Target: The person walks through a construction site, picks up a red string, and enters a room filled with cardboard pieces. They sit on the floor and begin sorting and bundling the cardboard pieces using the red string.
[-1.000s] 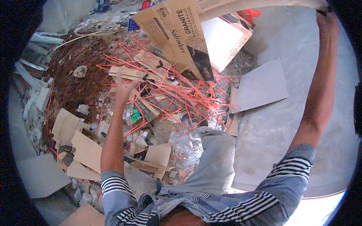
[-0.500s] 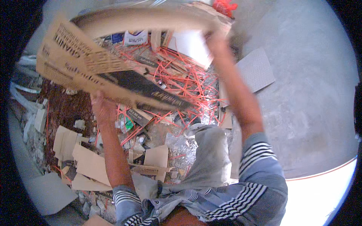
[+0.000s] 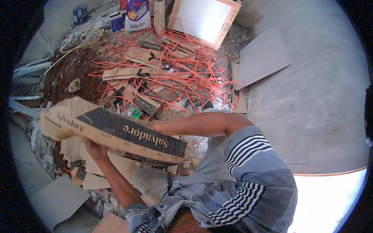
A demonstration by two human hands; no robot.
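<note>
A brown and black cardboard carton sheet [image 3: 112, 130] with printed sides is held up in front of me, folded over and slanting down to the right. My left hand [image 3: 94, 149] grips its lower edge from underneath, fingers partly behind the board. My right forearm [image 3: 194, 125] reaches in from the right to the sheet's far side. There my right hand is hidden behind the cardboard, so its fingers do not show. Flattened cardboard pieces [image 3: 93, 165] lie below the sheet, by my left forearm.
Tangled orange straps [image 3: 186, 73] and cardboard scraps cover the ground ahead. A white tile in an open carton [image 3: 202, 19] and a purple and white bag [image 3: 136, 16] stand at the back. A grey tile [image 3: 264, 58] lies at right; reddish soil [image 3: 58, 87] is at left.
The cardboard has come down and nearer to me, and its long raised flap is folded in. My right arm has swung from the far right down and leftward behind the sheet.
</note>
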